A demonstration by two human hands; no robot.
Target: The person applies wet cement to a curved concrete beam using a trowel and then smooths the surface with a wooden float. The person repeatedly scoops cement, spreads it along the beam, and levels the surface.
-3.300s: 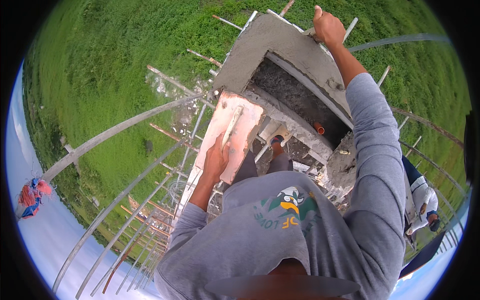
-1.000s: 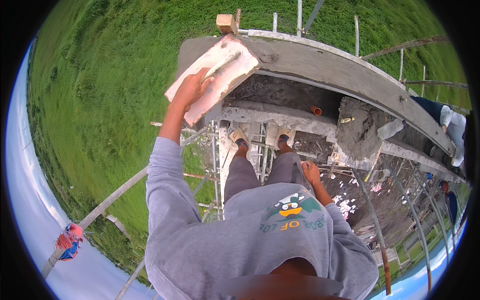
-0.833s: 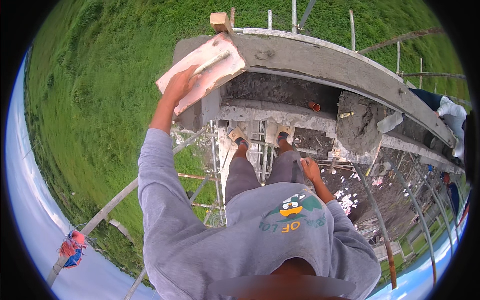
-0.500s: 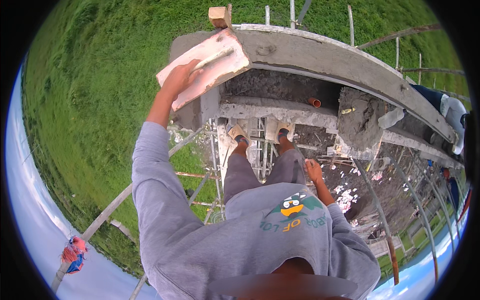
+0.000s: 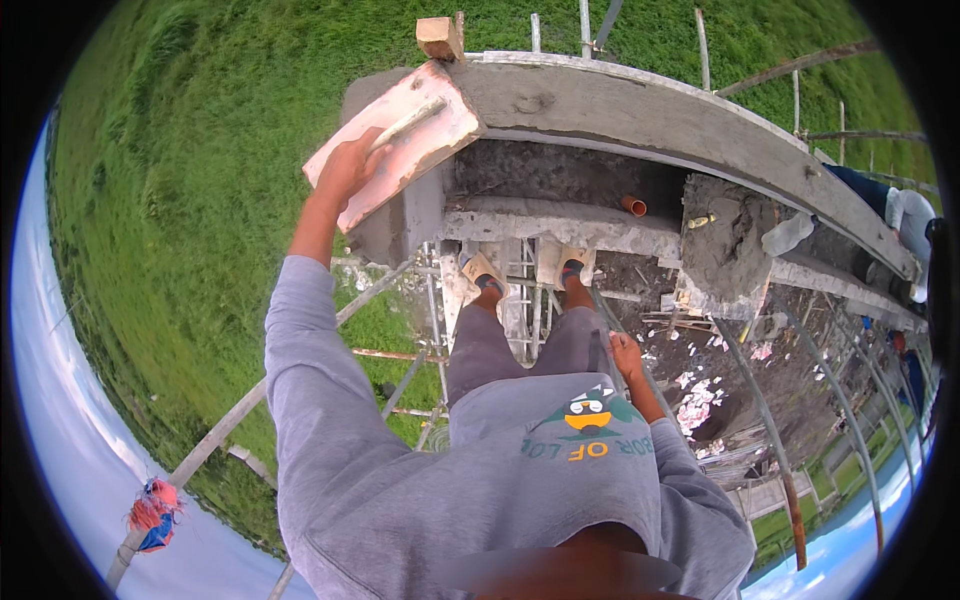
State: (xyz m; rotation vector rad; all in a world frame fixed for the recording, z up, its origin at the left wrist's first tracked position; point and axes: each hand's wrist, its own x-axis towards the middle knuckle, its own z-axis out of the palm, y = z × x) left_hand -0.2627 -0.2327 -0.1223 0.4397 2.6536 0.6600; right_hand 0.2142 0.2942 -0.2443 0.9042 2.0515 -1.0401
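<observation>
left hand (image 5: pixel 352 168) of mine, out at about half past ten from the middle of my view, has its fingers curled round the near end of a pale bar-shaped handle (image 5: pixel 408 125). that handle runs along the back of a worn pinkish-white rectangular float (image 5: pixel 428 153) at eleven o'clock, slanted, lying over the corner of a wet-looking grey mortar ledge (image 5: pixel 640 100). just beyond the float's far end is a squared tan wooden block (image 5: pixel 439 38), near twelve. my right hand (image 5: pixel 627 355) is at four o'clock beside my dark grey shorts (image 5: pixel 492 345); whether it pinches anything i can't tell. in the dark trough at two o'clock lies a short orange round pipe (image 5: pixel 634 206). between two and three, a heap of grey mortar (image 5: pixel 735 225) sits just beside a clear plastic bottle (image 5: pixel 787 235). a co-worker in white sleeves (image 5: pixel 908 213) is near three.
</observation>
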